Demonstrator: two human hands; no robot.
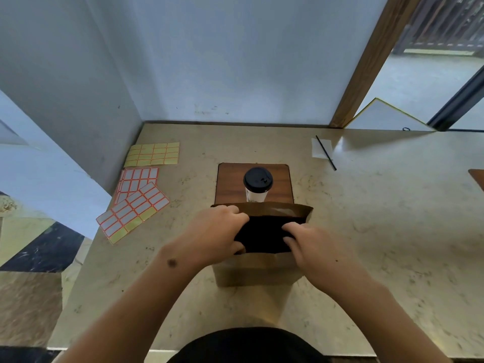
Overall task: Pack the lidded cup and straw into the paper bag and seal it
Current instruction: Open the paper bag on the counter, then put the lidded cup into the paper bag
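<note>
Nearest, at 6 o'clock on the bench [366, 231], one paper bag [258, 268] stands with its mouth spread wide. The left hand [212, 237] and right hand [311, 247] each pinch its rim. Beyond, at 12 o'clock, one lidded cup [257, 185] stands on one wooden board [230, 184]. Three label sheets [136, 195] lie at 10 o'clock, and one straw [325, 152] at 1 o'clock.

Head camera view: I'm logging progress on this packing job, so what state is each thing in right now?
Paper bag: upright, mouth held open, empty as far as visible.
Lidded cup: upright on the wooden board, lid on, outside the bag.
Straw: lying on the table, unpacked.
Label sheets: flat, untouched.
Left hand: gripping the bag's rim.
Right hand: gripping the bag's rim.
</note>
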